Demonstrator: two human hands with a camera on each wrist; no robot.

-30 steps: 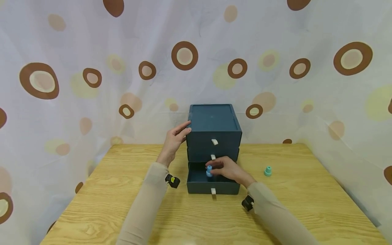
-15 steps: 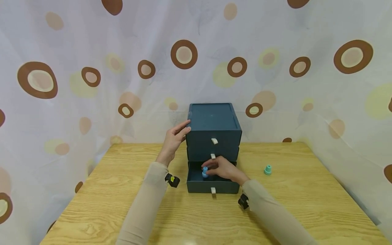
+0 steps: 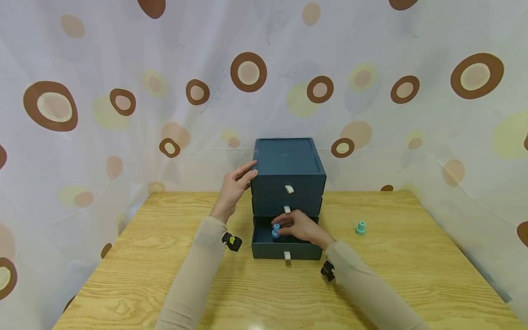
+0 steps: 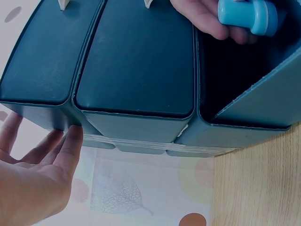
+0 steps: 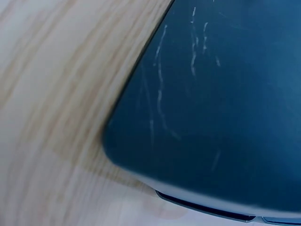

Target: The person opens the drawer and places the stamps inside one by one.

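A dark blue three-drawer cabinet (image 3: 286,158) stands on the table with its bottom drawer (image 3: 266,251) pulled out. My right hand (image 3: 304,229) reaches into that drawer and pinches a light blue stepped peg (image 3: 276,231) between thumb and fingers. The peg stands upright, narrow end up, near the drawer's left side. Seen from the left wrist, the fingertips (image 4: 214,26) lie right against the peg (image 4: 235,13). My left hand (image 3: 232,191) rests its outstretched fingers on the cabinet's upper left side. In the right wrist view only the drawer front (image 5: 211,117) and table show; the hand is hidden.
A teal stepped peg (image 3: 360,228) stands on the wooden table (image 3: 383,275), right of the cabinet. White pull tabs (image 3: 289,189) mark the drawer fronts. Behind the table hangs a patterned curtain (image 3: 272,114).
My right hand has moved slightly left inside the drawer with the blue peg, then held nearly still over the last half second. The left hand stays at the cabinet side.
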